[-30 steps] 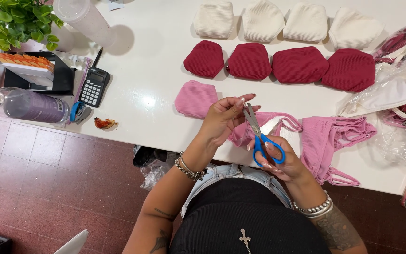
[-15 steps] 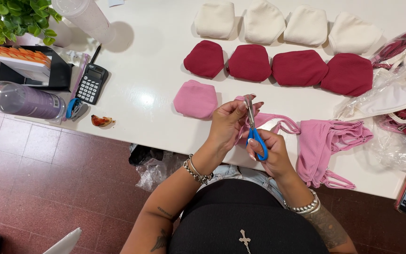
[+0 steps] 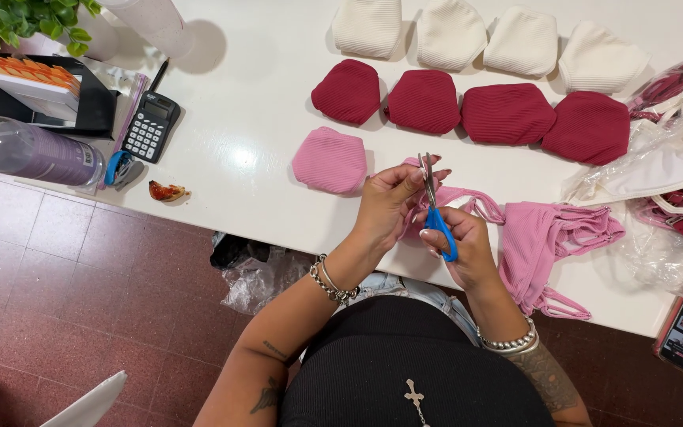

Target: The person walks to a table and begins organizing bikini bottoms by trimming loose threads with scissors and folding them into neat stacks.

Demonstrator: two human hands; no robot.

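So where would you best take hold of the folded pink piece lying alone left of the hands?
Probably pinch the folded pink piece at its near, rounded edge, coming from the table's front side. It lies flat and apart from the dark red pieces behind it.

This is looking like a small garment workroom or home sewing business. Folded ribbed swimwear pieces are lying in sorted rows on a white table [image 3: 262, 103]: cream pieces [image 3: 484, 35] at twelve o'clock, dark red pieces [image 3: 468, 107] below them. Clear plastic bags [image 3: 658, 166] of more garments are piling up at three o'clock. A calculator [image 3: 149, 126] is sitting at nine o'clock, above a red tiled floor [image 3: 65, 285].
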